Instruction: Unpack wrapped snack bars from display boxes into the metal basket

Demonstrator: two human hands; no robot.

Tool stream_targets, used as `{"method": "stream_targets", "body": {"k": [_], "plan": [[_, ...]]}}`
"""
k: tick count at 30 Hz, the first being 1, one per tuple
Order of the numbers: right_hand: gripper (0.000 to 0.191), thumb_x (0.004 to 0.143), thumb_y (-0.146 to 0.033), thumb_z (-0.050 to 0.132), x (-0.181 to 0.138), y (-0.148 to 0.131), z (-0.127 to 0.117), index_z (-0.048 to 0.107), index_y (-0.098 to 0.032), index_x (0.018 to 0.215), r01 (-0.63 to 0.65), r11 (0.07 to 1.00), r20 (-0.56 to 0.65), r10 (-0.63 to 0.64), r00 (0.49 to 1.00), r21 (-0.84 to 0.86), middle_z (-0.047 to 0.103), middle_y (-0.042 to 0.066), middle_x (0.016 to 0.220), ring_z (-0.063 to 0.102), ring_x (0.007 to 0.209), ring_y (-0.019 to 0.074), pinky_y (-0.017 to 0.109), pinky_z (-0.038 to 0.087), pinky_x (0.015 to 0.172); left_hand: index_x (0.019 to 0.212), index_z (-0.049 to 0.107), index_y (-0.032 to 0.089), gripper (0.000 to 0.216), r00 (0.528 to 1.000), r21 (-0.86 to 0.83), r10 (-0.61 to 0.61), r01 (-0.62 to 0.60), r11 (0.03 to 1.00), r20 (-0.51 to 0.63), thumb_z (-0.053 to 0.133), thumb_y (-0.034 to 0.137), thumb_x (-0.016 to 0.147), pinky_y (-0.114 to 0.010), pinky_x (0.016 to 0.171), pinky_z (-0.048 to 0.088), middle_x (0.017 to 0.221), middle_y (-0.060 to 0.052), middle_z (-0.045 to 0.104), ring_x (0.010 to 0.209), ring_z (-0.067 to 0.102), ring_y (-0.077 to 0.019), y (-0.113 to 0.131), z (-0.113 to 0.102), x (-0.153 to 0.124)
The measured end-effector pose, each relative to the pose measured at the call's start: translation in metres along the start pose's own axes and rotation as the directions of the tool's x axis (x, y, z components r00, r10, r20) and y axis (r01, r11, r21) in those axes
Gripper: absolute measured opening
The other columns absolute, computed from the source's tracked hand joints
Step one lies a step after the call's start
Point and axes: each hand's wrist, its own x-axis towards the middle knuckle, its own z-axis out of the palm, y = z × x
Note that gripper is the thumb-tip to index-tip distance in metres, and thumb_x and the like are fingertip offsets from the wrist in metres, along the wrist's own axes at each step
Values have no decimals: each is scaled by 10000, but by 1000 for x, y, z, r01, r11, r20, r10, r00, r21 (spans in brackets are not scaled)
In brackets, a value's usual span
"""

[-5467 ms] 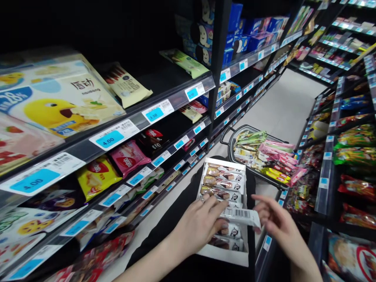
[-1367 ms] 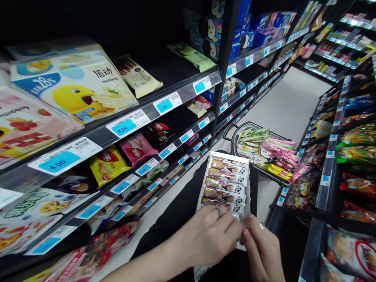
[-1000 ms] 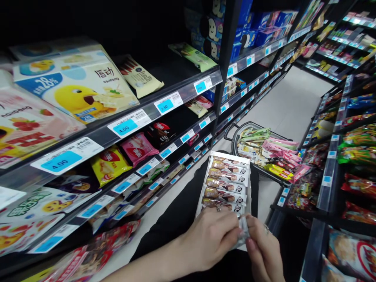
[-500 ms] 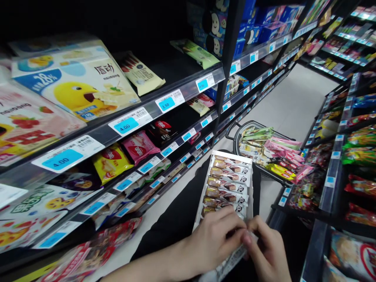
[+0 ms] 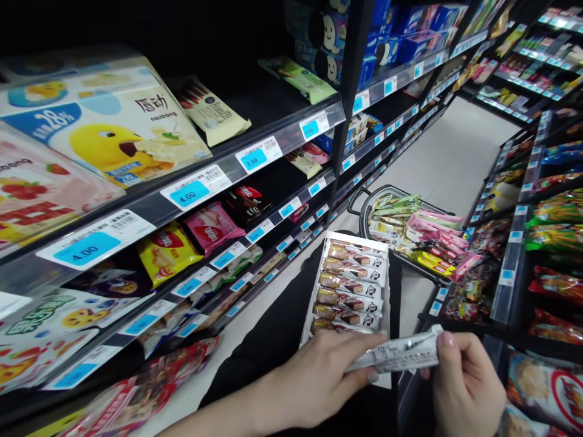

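Observation:
A wrapped wafer bar, silver-white with small dark print facing up, is stretched between my hands. My left hand pinches one end between fingers and thumb. The other end is held by my right hand, its thumb on the wrapper tip. Beneath them, an open white carton lies tilted over my dark-clothed legs. Inside it is a row of brown-and-white wrapped wafer bars; my left hand covers its lower part.
Shelves with price tags and boxed or bagged snacks run along the left. Ahead on the floor sits a black-rimmed basket full of colourful packets. More snack racks stand close on the right, and the pale aisle floor stretches away.
My right hand has moved right, away from my left. The wafer bar, earlier lower and mostly hidden, now lies nearly level between both hands. The carton has stayed about where it was.

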Motion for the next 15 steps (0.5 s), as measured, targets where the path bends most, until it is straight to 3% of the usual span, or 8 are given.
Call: {"method": "stream_targets", "body": {"k": [3,5,9,10,12,15], "plan": [[336,890,-405,610,-4,4,3,529,-212,628,0,996,-65,6,998,95,531,-35,475,461,416,106,215,356,407,1332,529,218,376,999,-1,20,-20,1000,-29,464,193,963,-347,936,503,1191,-64,683,1068,649,-203,-2,-2,6],[309,875,-404,635,-8,5,6,538,-216,649,15,987,-133,6,991,161,536,-43,494,448,415,98,211,352,402,1283,584,229,339,1000,-100,-31,30,995,-5,471,209,964,-331,895,524,1150,-48,703,1012,673,-199,-4,-4,9],[308,820,-435,693,-11,4,6,562,-214,650,-23,984,-252,69,965,179,552,-33,530,458,436,101,215,364,400,1299,558,222,351,960,-310,-142,214,926,240,456,194,964,-206,608,560,988,-19,734,692,701,-126,-5,-9,11],[314,813,-440,697,-11,4,5,561,-213,645,-38,985,-257,82,963,168,553,-30,519,462,428,105,219,365,389,1318,531,215,374,959,-269,-115,187,945,260,449,169,956,-211,615,565,1006,-26,726,698,700,-128,-6,-10,11],[317,814,-444,691,-9,4,0,559,-211,646,-50,987,-243,87,966,155,551,-28,480,466,394,112,222,364,365,1329,500,182,397,980,-50,-9,20,999,201,439,142,939,-297,760,581,1103,-71,696,864,699,-186,-7,-10,9],[332,808,-446,693,-8,5,-6,555,-201,632,-52,989,-222,82,972,140,557,-28,434,478,357,112,212,369,348,1288,500,105,358,986,354,158,-169,920,61,409,164,947,-416,878,544,1105,-134,680,992,655,-271,-11,-2,6]]}}
